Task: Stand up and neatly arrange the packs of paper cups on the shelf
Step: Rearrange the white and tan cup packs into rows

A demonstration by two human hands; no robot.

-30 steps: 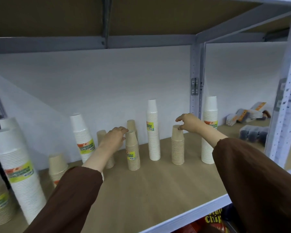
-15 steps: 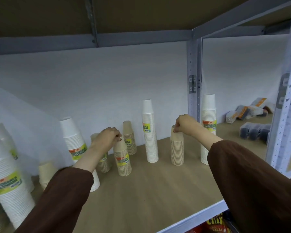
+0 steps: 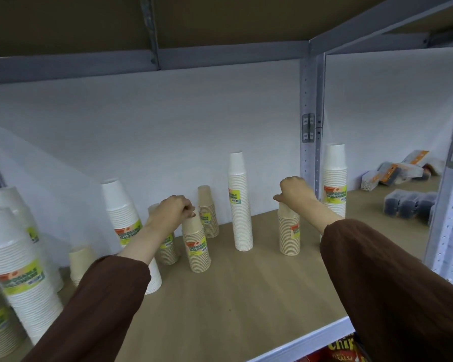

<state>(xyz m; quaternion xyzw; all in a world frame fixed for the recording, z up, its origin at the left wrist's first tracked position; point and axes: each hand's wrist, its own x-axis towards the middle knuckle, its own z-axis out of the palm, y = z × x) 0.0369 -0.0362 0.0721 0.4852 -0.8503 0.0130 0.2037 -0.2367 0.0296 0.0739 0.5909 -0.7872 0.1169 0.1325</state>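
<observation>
Several packs of paper cups stand upright on the wooden shelf [image 3: 246, 296]. My left hand [image 3: 174, 209] grips the top of a short brown pack [image 3: 197, 246] with a yellow label. My right hand [image 3: 294, 190] is closed on the top of another brown pack [image 3: 288, 235] further right. Between them rises a tall white pack [image 3: 240, 202], and a brown pack [image 3: 207, 211] stands behind near the wall. A white pack [image 3: 334, 178] stands by the upright post. Left of my arm are a white pack [image 3: 122, 212] and a large white pack [image 3: 19, 270].
A grey metal post [image 3: 311, 121] divides the shelf bays. In the right bay lie orange-labelled packets [image 3: 398, 171] and dark plastic-wrapped items [image 3: 409, 203]. Snack bags [image 3: 343, 348] show below the front edge. The shelf above hangs low overhead.
My left hand closed on the short brown pack and brought it forward and left, away from the wall. My right hand settled down onto the top of the other brown pack.
</observation>
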